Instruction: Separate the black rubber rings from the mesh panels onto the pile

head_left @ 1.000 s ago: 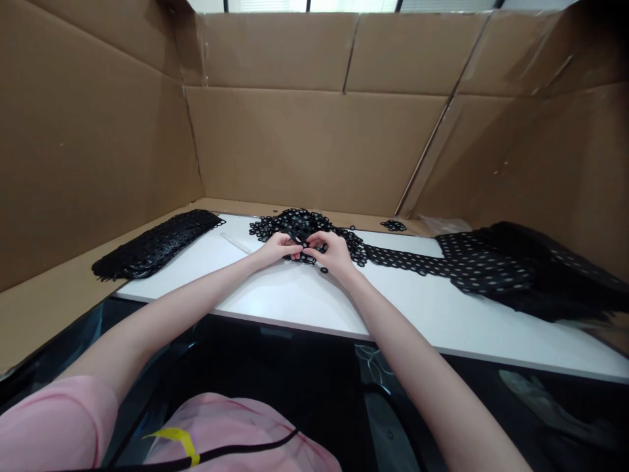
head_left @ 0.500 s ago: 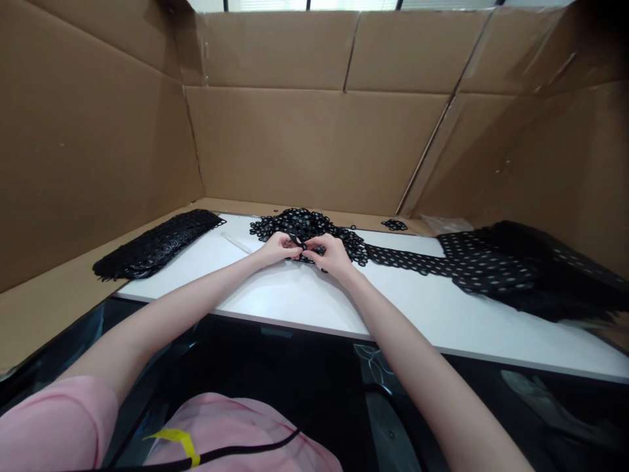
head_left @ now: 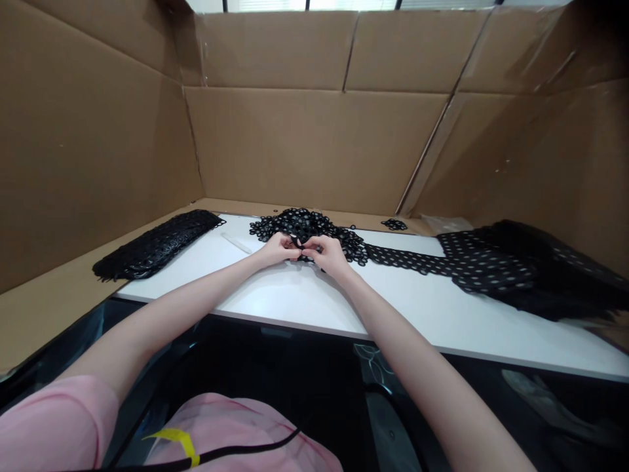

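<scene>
At the near edge of a pile of small black rings, my left hand and my right hand meet with fingertips nearly touching. Both pinch small black pieces that look like rings; the fingers hide most of them. From the right side of the pile a strip of linked black rings runs across the white board to a large bunched black mesh.
A thick black bundle lies at the left. Behind my left hand is a thin whitish strip. A few loose rings sit at the back right. Cardboard walls stand around the board on the left, back and right.
My fingertips have shifted slightly around the small black pieces. The pile, the strip and the bundles look the same.
</scene>
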The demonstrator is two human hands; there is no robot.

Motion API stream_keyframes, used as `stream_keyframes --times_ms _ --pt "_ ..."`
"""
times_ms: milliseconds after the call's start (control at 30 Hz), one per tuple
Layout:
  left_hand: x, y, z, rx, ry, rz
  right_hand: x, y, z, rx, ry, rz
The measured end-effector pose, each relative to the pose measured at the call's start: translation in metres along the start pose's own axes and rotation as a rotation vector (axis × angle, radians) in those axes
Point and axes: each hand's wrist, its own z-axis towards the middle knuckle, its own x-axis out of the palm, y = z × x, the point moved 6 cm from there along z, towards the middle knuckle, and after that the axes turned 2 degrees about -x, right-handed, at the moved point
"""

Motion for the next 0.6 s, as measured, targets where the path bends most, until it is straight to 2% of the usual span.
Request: stream_keyframes --times_ms 300,433,600 --pt "-0.002 0.001 0.001 -0.053 -0.087 -0.008 0.008 0.002 0.002 0.037 -0.081 -0.152" --pt "-0.001 0.003 0.003 -0.044 -0.063 -0.042 0.005 0.000 0.003 0.077 -0.081 -0.020" --pt "-0.006 0.003 0.004 -0.038 -0.051 -0.115 -0.002 -0.009 0.004 0.242 -0.104 0.221"
